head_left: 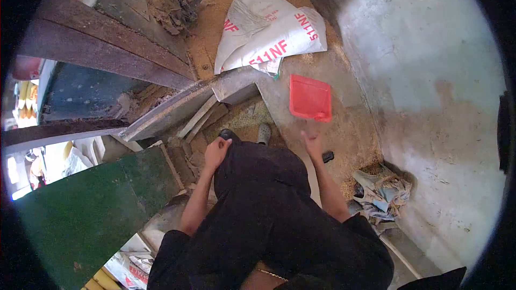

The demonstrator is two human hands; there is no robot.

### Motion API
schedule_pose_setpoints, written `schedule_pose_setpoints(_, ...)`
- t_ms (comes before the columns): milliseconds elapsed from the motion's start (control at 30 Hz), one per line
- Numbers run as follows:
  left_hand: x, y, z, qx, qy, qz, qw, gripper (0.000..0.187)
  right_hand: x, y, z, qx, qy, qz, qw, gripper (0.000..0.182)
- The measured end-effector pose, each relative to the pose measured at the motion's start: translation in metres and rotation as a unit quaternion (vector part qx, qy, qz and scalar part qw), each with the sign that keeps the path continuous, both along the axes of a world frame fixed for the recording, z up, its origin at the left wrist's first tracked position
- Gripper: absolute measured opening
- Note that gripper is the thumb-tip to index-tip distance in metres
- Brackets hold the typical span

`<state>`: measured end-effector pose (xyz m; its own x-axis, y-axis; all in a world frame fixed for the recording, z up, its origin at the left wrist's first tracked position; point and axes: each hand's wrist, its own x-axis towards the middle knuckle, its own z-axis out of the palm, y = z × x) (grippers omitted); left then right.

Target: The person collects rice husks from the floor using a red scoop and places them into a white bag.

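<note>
My left hand [216, 153] is at the left knee, its fingers curled against the cloth of my black trousers [258, 177]. Off my right knee, my right hand [312, 144] reaches forward with the thumb apart from the fingers, and I see nothing in it. Just beyond its fingertips is a red plastic scoop [310, 98], shaped like a dustpan; a small gap shows between it and the hand. Further ahead, a white woven sack [271, 32] with red "511NF" lettering lies crumpled over the grain-strewn floor.
A pale wall [435, 91] rises on the right, with a dusty cloth bundle [384, 190] at its foot. On the left stand a green panel [102, 204] and wooden beams [102, 48]. A low ledge [166, 110] curves ahead of my feet. A small black object [328, 156] lies beside my right wrist.
</note>
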<state>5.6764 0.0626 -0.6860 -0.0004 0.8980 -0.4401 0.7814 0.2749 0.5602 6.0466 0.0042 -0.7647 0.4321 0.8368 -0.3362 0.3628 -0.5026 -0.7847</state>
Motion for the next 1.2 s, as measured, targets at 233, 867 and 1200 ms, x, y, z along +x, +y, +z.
schedule_pose_setpoints(233, 0.004, 0.035, -0.011, 0.076, 0.103, -0.084, 0.988, 0.031, 0.026, 0.064, 0.023, 0.065, -0.049, -0.213, 0.974, 0.110)
schedule_pose_setpoints(867, 0.149, 0.459, -0.062, 0.103, -0.041, 0.040, 0.993, 0.052, 0.052, 0.054, 0.019, 0.040, -0.110, -0.365, 0.924, 0.014)
schedule_pose_setpoints(1200, 0.203, 0.555, -0.100, -0.033, 0.082, 0.224, 0.971, 0.075, 0.048, 0.034, 0.019, -0.064, -0.182, -0.435, 0.880, 0.015)
